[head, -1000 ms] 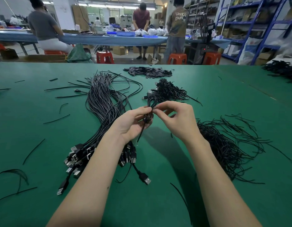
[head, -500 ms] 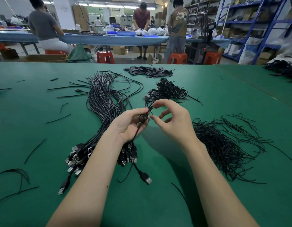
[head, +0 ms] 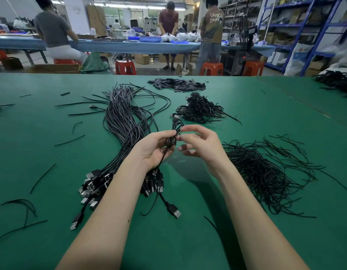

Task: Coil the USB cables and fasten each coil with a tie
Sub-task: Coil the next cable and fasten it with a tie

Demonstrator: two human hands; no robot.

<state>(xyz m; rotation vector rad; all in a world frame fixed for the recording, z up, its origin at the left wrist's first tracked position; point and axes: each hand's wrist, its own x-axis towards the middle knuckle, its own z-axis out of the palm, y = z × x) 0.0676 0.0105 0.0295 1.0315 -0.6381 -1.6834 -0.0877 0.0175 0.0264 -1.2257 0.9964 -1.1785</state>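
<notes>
Green felt table (head: 246, 240), black coil (head: 173, 136).

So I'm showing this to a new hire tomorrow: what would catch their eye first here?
Probably the two hands mid-table: the left hand grips a small cable coil, the right hand meeting it at the fingertips. Next, the thick bundle of USB cables fanning away on the left, plugs nearest the person. A loose heap of ties lies on the right.
</notes>
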